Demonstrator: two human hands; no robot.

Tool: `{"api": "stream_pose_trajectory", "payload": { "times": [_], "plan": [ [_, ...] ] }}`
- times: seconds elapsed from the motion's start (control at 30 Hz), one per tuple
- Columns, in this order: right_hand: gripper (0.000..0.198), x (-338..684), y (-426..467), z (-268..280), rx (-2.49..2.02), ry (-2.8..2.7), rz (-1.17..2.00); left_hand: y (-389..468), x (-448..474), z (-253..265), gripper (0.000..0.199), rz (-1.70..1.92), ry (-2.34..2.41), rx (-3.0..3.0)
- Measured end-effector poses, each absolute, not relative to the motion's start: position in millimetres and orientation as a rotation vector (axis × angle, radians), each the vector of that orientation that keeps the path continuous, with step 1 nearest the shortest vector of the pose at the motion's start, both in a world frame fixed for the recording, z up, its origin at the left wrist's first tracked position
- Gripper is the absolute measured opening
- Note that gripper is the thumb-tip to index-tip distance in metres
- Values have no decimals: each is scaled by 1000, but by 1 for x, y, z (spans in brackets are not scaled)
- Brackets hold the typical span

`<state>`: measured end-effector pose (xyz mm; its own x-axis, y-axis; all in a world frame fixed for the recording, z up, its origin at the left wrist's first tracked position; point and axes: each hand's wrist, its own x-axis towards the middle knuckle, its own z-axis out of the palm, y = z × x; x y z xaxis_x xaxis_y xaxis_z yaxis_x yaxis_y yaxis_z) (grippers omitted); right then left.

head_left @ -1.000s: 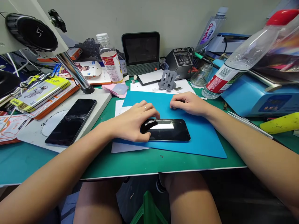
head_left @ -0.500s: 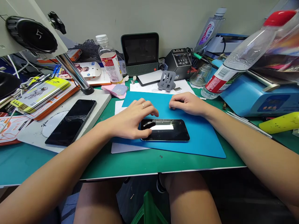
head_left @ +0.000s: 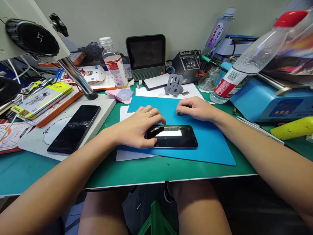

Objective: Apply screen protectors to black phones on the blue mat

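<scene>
A black smartphone (head_left: pixel 178 138) lies face up on the blue mat (head_left: pixel 210 147), its glossy screen reflecting a bright patch. Over its left end rests my left hand (head_left: pixel 143 126), thumb by the near long edge and bent fingers by the far one. A ring is on one finger. Its fingers are apart, and I cannot tell how firmly they touch the phone. My right hand (head_left: pixel 194 107) lies loosely curled on the mat behind the phone, with nothing visible in it.
A second phone (head_left: pixel 75 129) lies on the white microscope base (head_left: pixel 105 107) to the left, beside stacked boxes (head_left: pixel 46 98). At the back stand a drink bottle (head_left: pixel 116 67), a smart display (head_left: pixel 146 55) and a grey phone stand (head_left: pixel 174 85). A red-capped bottle (head_left: pixel 231 83) leans by a blue machine (head_left: pixel 264 101).
My left thumb has shifted slightly left along the phone. The phone and my right hand keep their places; the view has moved very slightly.
</scene>
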<state>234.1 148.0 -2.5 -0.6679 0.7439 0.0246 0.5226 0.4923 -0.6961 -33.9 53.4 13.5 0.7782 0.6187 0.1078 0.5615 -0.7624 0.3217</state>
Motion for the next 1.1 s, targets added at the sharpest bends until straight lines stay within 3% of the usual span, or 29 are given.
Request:
{"api": "stream_pose_trajectory", "payload": {
  "times": [0.83,1.1],
  "plan": [
    [27,234,148,-2,-1048,-2431,955,54,-27,5,52,264,870,2624],
    [27,234,148,-3,-1040,-2433,957,49,-16,-1,45,333,1018,2563]
  ]
}}
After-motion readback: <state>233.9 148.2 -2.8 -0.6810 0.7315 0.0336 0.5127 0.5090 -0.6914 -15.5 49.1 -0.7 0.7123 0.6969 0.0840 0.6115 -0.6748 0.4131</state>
